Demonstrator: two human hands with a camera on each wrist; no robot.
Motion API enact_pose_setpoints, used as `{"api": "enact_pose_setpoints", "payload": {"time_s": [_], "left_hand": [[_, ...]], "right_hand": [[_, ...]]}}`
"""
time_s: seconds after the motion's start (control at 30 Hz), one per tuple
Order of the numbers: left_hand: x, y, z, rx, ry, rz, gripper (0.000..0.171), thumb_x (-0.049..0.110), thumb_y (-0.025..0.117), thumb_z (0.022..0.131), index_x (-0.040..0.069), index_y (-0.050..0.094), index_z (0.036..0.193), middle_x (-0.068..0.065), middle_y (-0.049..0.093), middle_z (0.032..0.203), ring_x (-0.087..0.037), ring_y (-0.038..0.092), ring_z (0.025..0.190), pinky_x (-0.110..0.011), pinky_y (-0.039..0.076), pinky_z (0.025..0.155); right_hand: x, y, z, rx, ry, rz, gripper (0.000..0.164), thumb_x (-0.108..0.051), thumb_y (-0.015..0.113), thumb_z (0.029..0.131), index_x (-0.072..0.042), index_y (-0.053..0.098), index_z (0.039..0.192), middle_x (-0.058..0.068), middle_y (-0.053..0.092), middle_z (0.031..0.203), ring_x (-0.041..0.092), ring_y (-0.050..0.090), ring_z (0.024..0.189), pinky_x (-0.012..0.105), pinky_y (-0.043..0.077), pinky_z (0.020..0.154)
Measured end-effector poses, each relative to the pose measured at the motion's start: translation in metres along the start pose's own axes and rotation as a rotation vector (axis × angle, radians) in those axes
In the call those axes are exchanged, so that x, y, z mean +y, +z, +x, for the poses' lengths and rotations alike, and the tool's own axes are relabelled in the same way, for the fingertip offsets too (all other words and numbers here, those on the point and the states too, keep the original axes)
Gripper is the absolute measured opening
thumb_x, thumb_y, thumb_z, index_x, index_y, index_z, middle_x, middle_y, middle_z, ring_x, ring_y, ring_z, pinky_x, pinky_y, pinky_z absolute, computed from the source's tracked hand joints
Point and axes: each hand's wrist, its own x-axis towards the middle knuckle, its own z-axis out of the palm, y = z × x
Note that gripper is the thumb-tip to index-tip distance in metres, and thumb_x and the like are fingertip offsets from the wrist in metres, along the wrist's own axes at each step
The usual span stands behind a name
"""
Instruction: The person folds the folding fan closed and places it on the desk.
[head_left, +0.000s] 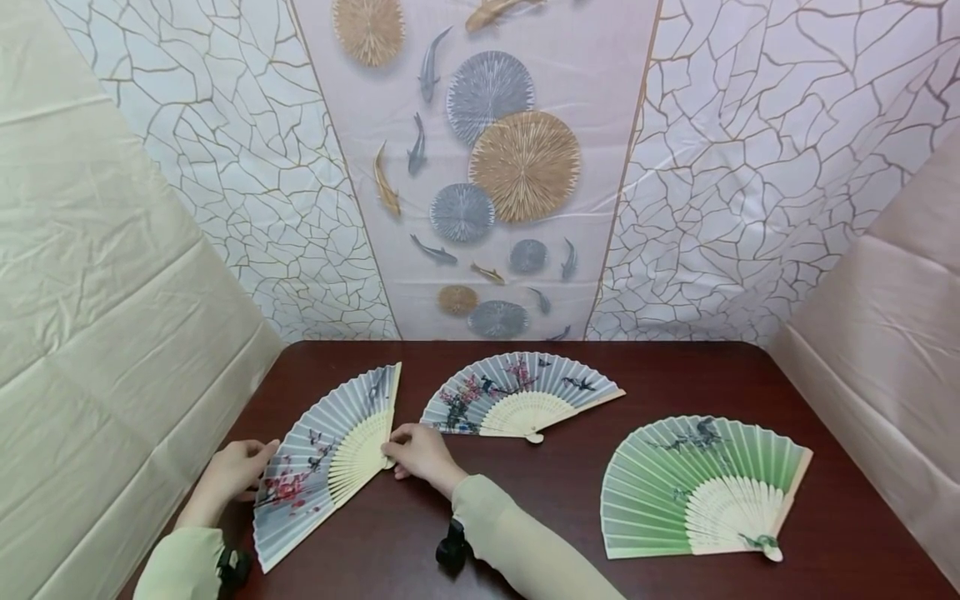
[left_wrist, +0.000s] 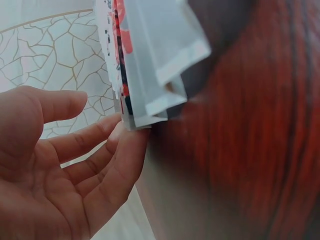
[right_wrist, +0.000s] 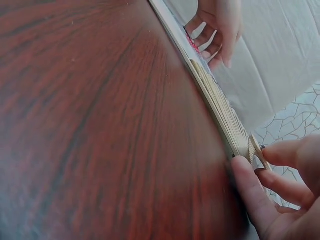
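A spread grey-white folding fan (head_left: 303, 467) with red blossoms and pale slatted ribs lies on the left part of the table. My right hand (head_left: 427, 456) pinches it near the pivot; in the right wrist view, thumb and fingers hold the ends of the pale ribs (right_wrist: 220, 102). At the fan's outer left edge is my left hand (head_left: 231, 473). The left wrist view has its fingertips touching under the pleated edge (left_wrist: 145, 85), while the thumb (left_wrist: 67, 105) stands apart from the fan.
Behind the right hand, a second grey fan (head_left: 517, 387) with pink blossoms lies spread on the dark red-brown table (head_left: 540, 508). A spread green fan (head_left: 652, 492) with a green tie at its pivot lies at the right. Patterned cloth (head_left: 487, 275) hangs behind the table, with pale cloth at both sides.
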Motion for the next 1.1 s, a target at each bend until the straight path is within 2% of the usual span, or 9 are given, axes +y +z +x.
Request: {"api": "enact_pose_setpoints", "payload": {"time_s": [0.23,0.53,0.73,0.97,1.1], "left_hand": [[-0.001,-0.002,-0.001,-0.001,0.004,0.003,0.057,0.038,0.049,0.105,-0.017,0.056,0.120,-0.027,0.064,0.096,-0.026,0.065,0.075,-0.039,0.062,0.059],[0.001,-0.011,-0.001,0.024,0.045,-0.021,0.063,0.042,0.046,0.106,-0.017,0.051,0.128,-0.037,0.060,0.113,-0.031,0.068,0.084,-0.040,0.062,0.063],[0.007,-0.016,-0.005,0.081,0.134,0.003,0.060,0.041,0.047,0.106,-0.014,0.053,0.131,-0.036,0.061,0.116,-0.024,0.069,0.077,-0.034,0.061,0.060],[0.028,-0.025,-0.011,0.140,0.244,-0.047,0.056,0.039,0.050,0.106,-0.010,0.056,0.132,-0.036,0.060,0.121,-0.020,0.069,0.072,-0.032,0.059,0.059],[0.043,-0.031,-0.015,0.205,0.305,-0.077,0.052,0.037,0.054,0.105,-0.007,0.057,0.132,-0.029,0.065,0.112,-0.020,0.065,0.078,-0.031,0.059,0.059]], "right_hand": [[0.002,0.005,0.000,0.046,-0.004,0.023,0.009,-0.009,0.069,0.092,-0.001,0.069,0.097,0.009,0.068,0.070,0.019,0.067,0.053,0.027,0.059,0.050],[-0.002,0.008,0.001,0.106,-0.043,0.009,0.007,-0.008,0.065,0.091,-0.004,0.068,0.095,0.005,0.065,0.065,0.018,0.065,0.053,0.028,0.059,0.052],[-0.009,0.003,0.004,0.149,-0.078,0.017,0.010,-0.010,0.065,0.091,-0.003,0.068,0.099,0.005,0.065,0.067,0.016,0.065,0.053,0.031,0.060,0.056],[-0.021,-0.012,0.006,0.224,-0.149,-0.010,0.011,-0.012,0.066,0.091,-0.004,0.069,0.098,0.002,0.065,0.070,0.013,0.066,0.054,0.026,0.059,0.055],[-0.033,-0.021,0.004,0.266,-0.184,-0.009,0.009,-0.011,0.067,0.089,-0.006,0.069,0.096,0.001,0.064,0.071,0.013,0.067,0.054,0.025,0.059,0.055]]}}
